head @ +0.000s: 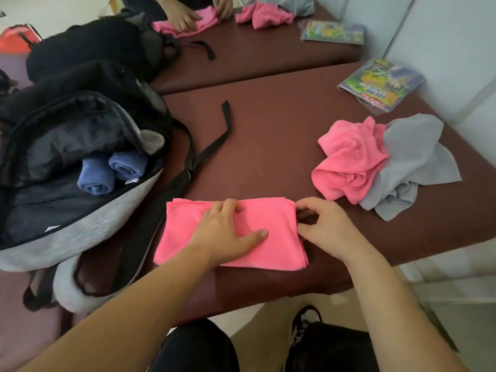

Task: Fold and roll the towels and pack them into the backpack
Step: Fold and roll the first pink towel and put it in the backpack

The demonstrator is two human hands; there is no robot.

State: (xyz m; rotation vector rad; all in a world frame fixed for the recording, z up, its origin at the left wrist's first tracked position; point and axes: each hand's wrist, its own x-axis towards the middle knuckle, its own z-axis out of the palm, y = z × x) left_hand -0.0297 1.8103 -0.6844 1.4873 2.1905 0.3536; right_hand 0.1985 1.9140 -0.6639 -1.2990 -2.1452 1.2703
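Under both hands, folded pink towel

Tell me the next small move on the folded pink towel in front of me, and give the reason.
Probably start rolling from the right edge. The pink towel already lies folded flat on the table, the left hand presses it down, and the right hand pinches its right edge. Two blue rolls already sit in the open backpack, so this one likely follows.

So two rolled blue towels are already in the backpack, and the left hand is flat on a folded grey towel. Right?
Not quite: the head view shows the left hand flat on a folded pink towel, not grey. Two rolled blue towels are indeed in the backpack.
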